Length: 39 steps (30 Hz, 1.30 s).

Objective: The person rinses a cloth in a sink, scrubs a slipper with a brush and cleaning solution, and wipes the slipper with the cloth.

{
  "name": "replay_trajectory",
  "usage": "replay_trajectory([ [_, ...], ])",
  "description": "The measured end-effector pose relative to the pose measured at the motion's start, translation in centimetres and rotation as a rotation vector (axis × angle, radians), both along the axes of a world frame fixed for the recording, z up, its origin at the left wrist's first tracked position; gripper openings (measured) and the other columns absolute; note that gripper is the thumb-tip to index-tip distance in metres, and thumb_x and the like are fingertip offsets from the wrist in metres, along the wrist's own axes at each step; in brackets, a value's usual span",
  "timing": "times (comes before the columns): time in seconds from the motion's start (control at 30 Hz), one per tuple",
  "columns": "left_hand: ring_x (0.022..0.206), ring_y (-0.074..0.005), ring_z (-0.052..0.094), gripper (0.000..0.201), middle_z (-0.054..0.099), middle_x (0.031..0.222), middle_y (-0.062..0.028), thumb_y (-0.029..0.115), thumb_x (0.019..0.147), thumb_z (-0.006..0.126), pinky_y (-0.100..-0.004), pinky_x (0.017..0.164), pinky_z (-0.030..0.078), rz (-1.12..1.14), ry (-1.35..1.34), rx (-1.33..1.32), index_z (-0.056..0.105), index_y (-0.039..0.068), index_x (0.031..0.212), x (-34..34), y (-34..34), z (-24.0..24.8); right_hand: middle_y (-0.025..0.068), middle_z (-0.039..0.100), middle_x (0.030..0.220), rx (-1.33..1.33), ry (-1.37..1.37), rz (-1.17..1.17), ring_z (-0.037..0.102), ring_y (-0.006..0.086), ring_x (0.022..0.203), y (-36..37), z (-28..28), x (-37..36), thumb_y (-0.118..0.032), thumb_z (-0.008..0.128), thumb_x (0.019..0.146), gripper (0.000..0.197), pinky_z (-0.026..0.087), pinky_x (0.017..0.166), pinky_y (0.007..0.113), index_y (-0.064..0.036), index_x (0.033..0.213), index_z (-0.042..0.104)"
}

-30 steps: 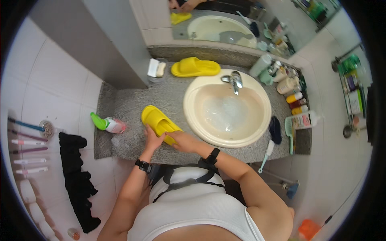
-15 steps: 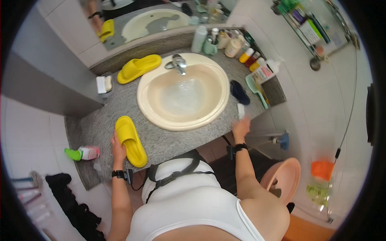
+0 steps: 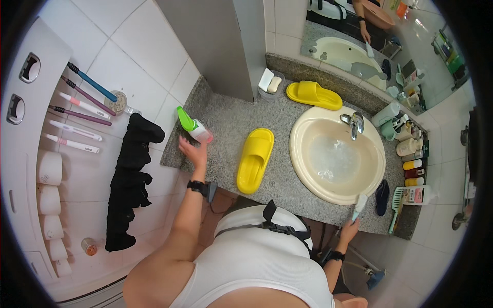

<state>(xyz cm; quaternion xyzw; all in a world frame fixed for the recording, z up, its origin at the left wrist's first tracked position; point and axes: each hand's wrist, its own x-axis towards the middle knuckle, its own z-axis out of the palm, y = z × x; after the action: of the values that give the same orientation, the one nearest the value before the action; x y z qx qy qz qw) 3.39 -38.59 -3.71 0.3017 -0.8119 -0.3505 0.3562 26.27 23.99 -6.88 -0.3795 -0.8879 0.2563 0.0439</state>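
Head view: holds left hand (image 3: 194, 152) with fingers spread apart, just at near end of spray bottle (image 3: 196, 130) with green top; cannot tell whether touching it. Clamps fingers of right hand (image 3: 349, 232) on handle of brush (image 3: 361, 203); points white brush head forward from fingertips, at front rim of sink (image 3: 298, 159). Shows yellow slipper (image 3: 257, 156) lying on counter (image 3: 222, 114), right of left fingers, well apart from them. Shows second yellow slipper (image 3: 314, 95) farther ahead, beyond left fingers, beside back of sink. Shows pale green brush (image 3: 397, 199) right of right fingers.
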Motion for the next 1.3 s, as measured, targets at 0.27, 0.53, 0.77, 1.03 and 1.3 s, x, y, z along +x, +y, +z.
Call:
replay_trajectory([
  [0.27,0.087,-0.0204,0.066,0.024,0.071,0.096,-0.0136,0.019,0.085,0.073,-0.0347,0.077,0.050,-0.298,0.173,0.118,0.069,0.000,0.099,-5.3,-4.5,2.5,0.0284,0.046,0.130,0.261,0.028,0.261,0.045,0.0422,0.122,1.3,0.2,-1.2,-0.009,0.061,0.087,0.046,0.039,0.101,0.046,0.0035,0.129,0.048],
  [0.53,0.090,-0.0194,0.064,0.023,0.069,0.096,-0.0099,0.020,0.095,0.058,-0.0340,0.083,0.049,-0.548,0.217,0.174,0.066,-0.001,0.096,0.9,3.6,14.0,0.0177,0.059,0.117,0.064,0.496,0.137,0.059,0.0286,0.109,-3.7,11.6,-4.8,-0.005,0.054,0.094,0.025,0.048,0.088,0.035,-0.0006,0.118,0.059],
  [0.77,0.082,-0.0339,0.060,0.013,0.064,0.080,-0.0105,0.009,0.073,0.065,-0.0441,0.077,0.046,-1.333,-0.163,-0.390,0.064,0.007,0.086,1.7,18.7,15.0,0.0119,0.066,0.105,-0.571,0.412,0.672,0.065,0.0193,0.090,-15.6,20.9,-12.5,-0.012,0.069,0.085,0.054,0.052,0.077,0.029,-0.0053,0.134,0.048],
  [1.03,0.081,-0.0231,0.059,0.014,0.061,0.080,-0.0054,0.012,0.074,0.060,-0.0411,0.087,0.043,-1.552,-0.098,-0.970,0.059,0.007,0.087,3.4,26.5,13.0,0.0161,0.055,0.117,-0.963,0.000,0.751,0.063,0.0185,0.091,-18.7,18.3,-13.1,-0.018,0.078,0.080,0.088,0.058,0.058,0.029,-0.0102,0.147,0.022],
  [1.3,0.083,-0.0231,0.059,0.026,0.059,0.081,-0.0058,0.015,0.072,0.065,-0.0415,0.089,0.042,-1.582,-0.152,-0.903,0.058,0.006,0.095,3.7,27.2,11.0,0.0072,0.054,0.114,-1.321,0.130,0.548,0.061,0.0190,0.097,-18.5,15.0,-13.1,-0.006,0.078,0.077,0.064,0.062,0.066,0.033,-0.0125,0.129,0.042],
])
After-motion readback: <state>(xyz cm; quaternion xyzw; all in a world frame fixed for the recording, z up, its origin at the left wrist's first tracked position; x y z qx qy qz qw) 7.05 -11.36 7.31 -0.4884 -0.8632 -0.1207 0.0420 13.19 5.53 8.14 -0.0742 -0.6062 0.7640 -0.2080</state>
